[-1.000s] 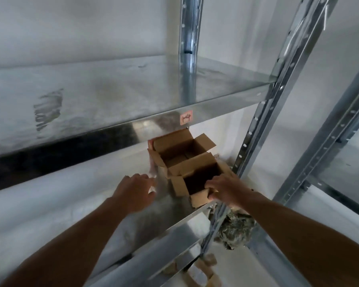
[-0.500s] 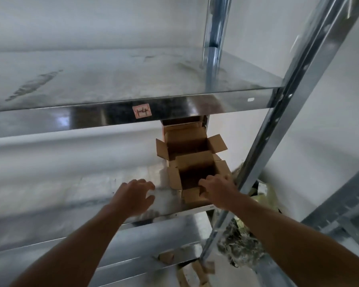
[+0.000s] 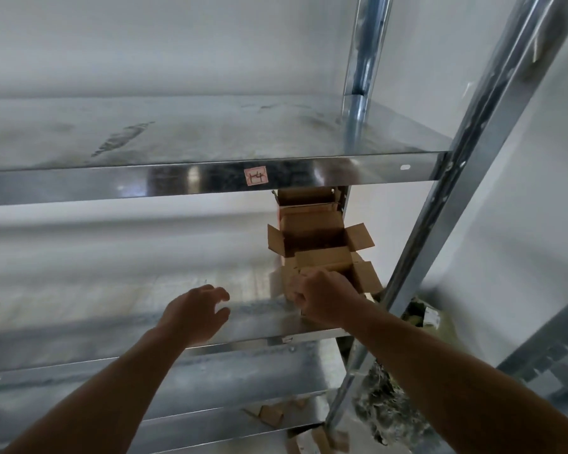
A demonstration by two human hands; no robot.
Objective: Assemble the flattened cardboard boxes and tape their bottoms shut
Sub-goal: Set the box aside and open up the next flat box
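Boxes (image 3: 312, 237), three open-topped cardboard ones, stand in a row on the middle shelf (image 3: 112, 306) beside the right post (image 3: 423, 240), running from the front edge toward the back. The right hand (image 3: 322, 298) has its fingers curled round the front rim of the near box (image 3: 364, 278), gripping it. The left hand (image 3: 194, 316) hovers over the shelf further left, apart from the boxes, fingers loosely spread, holding nothing. A pink label (image 3: 255, 176) sits on the lip of the upper shelf (image 3: 177, 132)
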